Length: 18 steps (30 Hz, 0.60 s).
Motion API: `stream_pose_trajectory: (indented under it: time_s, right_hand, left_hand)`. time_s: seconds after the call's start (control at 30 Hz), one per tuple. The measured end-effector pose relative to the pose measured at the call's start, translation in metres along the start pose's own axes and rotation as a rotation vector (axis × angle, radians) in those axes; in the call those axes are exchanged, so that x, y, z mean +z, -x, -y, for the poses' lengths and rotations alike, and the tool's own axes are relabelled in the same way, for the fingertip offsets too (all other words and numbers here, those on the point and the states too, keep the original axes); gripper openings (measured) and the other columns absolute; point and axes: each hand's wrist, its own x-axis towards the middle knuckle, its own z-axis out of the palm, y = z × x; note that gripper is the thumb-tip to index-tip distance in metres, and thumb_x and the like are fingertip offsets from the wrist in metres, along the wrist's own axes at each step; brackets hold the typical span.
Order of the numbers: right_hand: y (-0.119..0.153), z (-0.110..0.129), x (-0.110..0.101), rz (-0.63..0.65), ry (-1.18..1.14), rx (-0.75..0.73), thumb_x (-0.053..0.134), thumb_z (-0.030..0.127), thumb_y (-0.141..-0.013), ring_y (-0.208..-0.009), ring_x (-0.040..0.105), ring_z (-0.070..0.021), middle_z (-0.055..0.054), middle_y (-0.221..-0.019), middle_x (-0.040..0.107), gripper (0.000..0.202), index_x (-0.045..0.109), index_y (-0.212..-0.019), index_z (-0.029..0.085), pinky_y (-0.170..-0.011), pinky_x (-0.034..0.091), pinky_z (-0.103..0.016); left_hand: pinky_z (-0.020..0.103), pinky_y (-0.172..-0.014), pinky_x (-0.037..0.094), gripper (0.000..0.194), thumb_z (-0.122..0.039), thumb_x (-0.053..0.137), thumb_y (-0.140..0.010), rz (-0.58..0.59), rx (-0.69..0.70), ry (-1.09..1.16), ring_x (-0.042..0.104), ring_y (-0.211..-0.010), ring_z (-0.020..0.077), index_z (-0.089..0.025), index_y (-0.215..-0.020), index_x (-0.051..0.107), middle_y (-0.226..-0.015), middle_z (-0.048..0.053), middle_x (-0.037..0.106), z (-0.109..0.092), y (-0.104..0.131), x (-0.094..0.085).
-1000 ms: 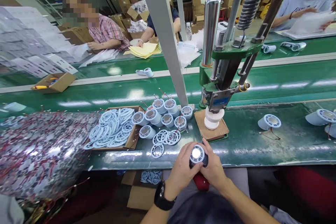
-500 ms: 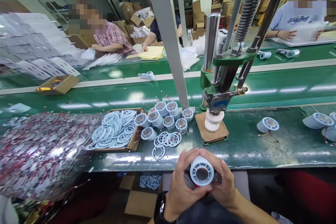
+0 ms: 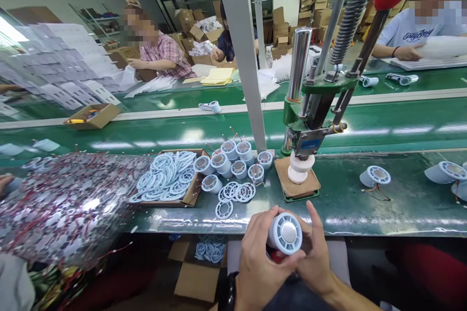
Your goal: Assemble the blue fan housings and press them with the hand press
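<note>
Low in front of the bench edge, a light-blue round motor housing [image 3: 286,234] is held with its slotted ring and silver centre facing up towards me. My left hand [image 3: 260,257] wraps its left side, thumb along the lower rim. On the far right side, my right hand [image 3: 315,257] supports it with fingers partly hidden behind, while one finger points up. Something red shows under the housing between the palms. Beyond them, a hand press [image 3: 310,131] has a white round pusher [image 3: 301,167] above a brown pad [image 3: 282,182].
Left of the press stand several similar housings [image 3: 221,163] and loose light-blue rings [image 3: 245,192]. A cardboard box [image 3: 191,199] holds more rings, beside a heap of wired metal parts [image 3: 73,194]. Another housing [image 3: 377,175] stands right. Co-workers sit across the green belt [image 3: 175,133].
The housing has tilted and shifted slightly right, its centre now bright instead of dark. My right hand has loosened, with one finger lifted off. The view has shifted slightly.
</note>
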Motion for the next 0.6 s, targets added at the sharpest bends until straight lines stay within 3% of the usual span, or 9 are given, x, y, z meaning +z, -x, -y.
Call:
stream_pose_trajectory:
  time_s: [0.13,0.23,0.3,0.4,0.47,0.53,0.6]
  right_hand:
    - [-0.004,-0.007,-0.008,0.066,0.152,-0.002,0.070,0.023,-0.086,-0.112,0.070,-0.0292,-0.016,-0.124,0.070,0.100,0.001,-0.158,0.024,-0.093,0.061,-0.043]
    - [-0.034,0.002,-0.036,0.251,0.417,-0.107,0.070,0.016,-0.081,-0.120,0.066,-0.0284,-0.012,-0.135,0.064,0.093,0.019,-0.158,0.027,-0.097,0.060,-0.043]
    - [-0.076,0.028,-0.064,0.253,0.584,-0.258,0.072,0.014,-0.078,-0.128,0.060,-0.0291,-0.011,-0.140,0.061,0.083,0.037,-0.152,0.027,-0.105,0.055,-0.046]
    - [-0.166,0.091,-0.104,-0.070,0.758,-0.514,0.070,0.015,-0.081,-0.132,0.056,-0.0253,-0.010,-0.136,0.064,0.059,0.055,-0.138,0.019,-0.111,0.044,-0.047]
    - [-0.232,0.133,-0.120,-0.269,0.833,-0.619,0.058,0.024,-0.085,-0.132,0.053,-0.0242,-0.006,-0.138,0.062,0.038,0.064,-0.119,0.009,-0.098,0.046,-0.038]
    - [-0.290,0.162,-0.125,-0.294,0.804,-0.620,0.032,0.029,-0.082,-0.121,0.058,-0.0213,-0.007,-0.137,0.060,0.046,0.064,-0.089,-0.003,-0.079,0.045,-0.025]
    - [-0.330,0.171,-0.123,-0.171,0.718,-0.532,0.006,0.021,-0.071,-0.106,0.062,-0.0141,-0.014,-0.122,0.064,0.057,0.050,-0.061,-0.012,-0.062,0.039,-0.016]
  left_hand:
    - [0.045,-0.094,0.057,0.058,-0.037,0.079,-0.075,0.054,-0.075,0.055,0.068,-0.108,0.0310,-0.023,-0.129,0.061,-0.119,0.011,0.072,0.010,-0.002,0.004]
    - [0.044,-0.092,0.058,0.054,-0.025,0.080,-0.068,0.077,-0.296,0.196,0.070,-0.104,0.0310,-0.018,-0.120,0.067,-0.116,0.011,0.075,0.031,-0.012,0.014]
    - [0.044,-0.091,0.058,0.053,-0.023,0.080,-0.065,0.060,-0.421,0.283,0.071,-0.101,0.0304,-0.014,-0.116,0.069,-0.112,0.011,0.076,0.045,-0.028,0.022]
    - [0.045,-0.095,0.055,0.053,-0.022,0.081,-0.062,0.054,-0.439,0.392,0.071,-0.100,0.0294,-0.013,-0.113,0.069,-0.109,0.011,0.076,0.059,-0.061,0.037]
    - [0.044,-0.093,0.055,0.053,-0.022,0.081,-0.063,0.079,-0.404,0.449,0.071,-0.097,0.0282,-0.013,-0.114,0.068,-0.107,0.011,0.076,0.063,-0.084,0.049]
    - [0.042,-0.091,0.056,0.053,-0.021,0.080,-0.065,0.101,-0.365,0.487,0.072,-0.096,0.0268,-0.011,-0.115,0.066,-0.107,0.013,0.076,0.064,-0.104,0.063]
    - [0.040,-0.091,0.056,0.052,-0.019,0.080,-0.066,0.128,-0.323,0.523,0.071,-0.098,0.0258,-0.011,-0.116,0.065,-0.109,0.013,0.075,0.064,-0.118,0.078]
